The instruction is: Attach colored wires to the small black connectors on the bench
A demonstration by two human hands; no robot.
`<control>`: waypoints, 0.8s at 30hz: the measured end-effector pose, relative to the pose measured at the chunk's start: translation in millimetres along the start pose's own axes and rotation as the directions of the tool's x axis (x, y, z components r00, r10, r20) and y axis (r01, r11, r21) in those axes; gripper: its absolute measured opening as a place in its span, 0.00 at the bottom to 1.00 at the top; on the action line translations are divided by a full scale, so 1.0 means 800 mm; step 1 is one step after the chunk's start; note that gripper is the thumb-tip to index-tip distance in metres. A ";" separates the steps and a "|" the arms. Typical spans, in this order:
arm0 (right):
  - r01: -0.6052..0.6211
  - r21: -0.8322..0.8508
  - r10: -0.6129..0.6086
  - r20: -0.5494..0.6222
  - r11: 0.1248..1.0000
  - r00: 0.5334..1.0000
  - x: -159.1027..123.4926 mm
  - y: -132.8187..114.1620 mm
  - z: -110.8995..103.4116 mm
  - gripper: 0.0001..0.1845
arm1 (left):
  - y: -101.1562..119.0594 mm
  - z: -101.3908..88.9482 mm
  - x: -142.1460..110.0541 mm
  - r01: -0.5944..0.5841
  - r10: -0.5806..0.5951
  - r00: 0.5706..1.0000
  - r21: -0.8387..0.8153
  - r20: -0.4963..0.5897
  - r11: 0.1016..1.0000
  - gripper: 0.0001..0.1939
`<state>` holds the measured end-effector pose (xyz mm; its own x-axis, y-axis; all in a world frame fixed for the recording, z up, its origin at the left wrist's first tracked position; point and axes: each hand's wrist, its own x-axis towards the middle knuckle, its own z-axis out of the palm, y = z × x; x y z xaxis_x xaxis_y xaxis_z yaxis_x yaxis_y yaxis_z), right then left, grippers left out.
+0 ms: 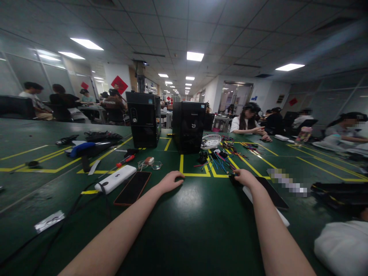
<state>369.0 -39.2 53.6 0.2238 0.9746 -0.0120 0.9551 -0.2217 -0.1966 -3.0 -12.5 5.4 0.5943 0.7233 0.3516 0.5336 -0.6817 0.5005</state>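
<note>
My left hand (171, 181) rests on the green tabletop, loosely curved, with its fingers a little apart and nothing in them. To its left lie a dark phone (133, 188) with an orange-brown edge and a pair of glasses (151, 165). My right hand (246, 179) is closed at the near end of a bundle of thin coloured wires (221, 161); what its fingertips hold is hidden. Under and beside my right forearm lies a flat black tablet-like thing (271, 191). Two black computer towers (188, 128) (143, 120) stand upright beyond my hands.
A white power bank (116, 179) with a black cable lies at left, near a red-handled screwdriver (125, 160). A white basket (211, 141) stands right of the towers. Yellow tape marks the table (186, 230). Other people sit across the table and farther back.
</note>
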 end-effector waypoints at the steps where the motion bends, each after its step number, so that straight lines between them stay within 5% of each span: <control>1: -0.008 0.002 0.008 0.003 1.000 1.000 0.001 0.001 0.001 0.24 | 0.000 0.000 0.000 0.001 -0.001 1.000 0.002 -0.001 1.000 0.13; 10: -0.029 0.000 0.029 0.060 1.000 0.998 0.005 0.004 0.008 0.20 | -0.007 0.006 0.002 -0.028 0.029 0.999 0.021 -0.021 0.999 0.12; 14: -0.033 0.007 0.034 -0.036 0.999 0.999 0.000 0.004 0.003 0.19 | -0.005 0.004 0.001 -0.024 0.025 1.000 0.015 -0.017 1.000 0.12; 19: -0.179 0.022 0.178 -0.252 0.984 0.951 -0.009 0.011 -0.012 0.20 | -0.002 0.002 0.001 -0.015 0.015 1.000 0.001 -0.003 1.000 0.12; 24: -0.154 0.004 0.151 -0.238 0.988 0.960 -0.008 0.018 -0.013 0.21 | -0.001 0.001 0.002 -0.011 0.011 1.000 0.002 -0.002 1.000 0.12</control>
<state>383.1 -49.2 61.0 0.4049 0.8940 0.1919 0.9084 -0.3693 -0.1962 -1.9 -11.2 4.8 0.5989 0.7157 0.3592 0.5280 -0.6902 0.4949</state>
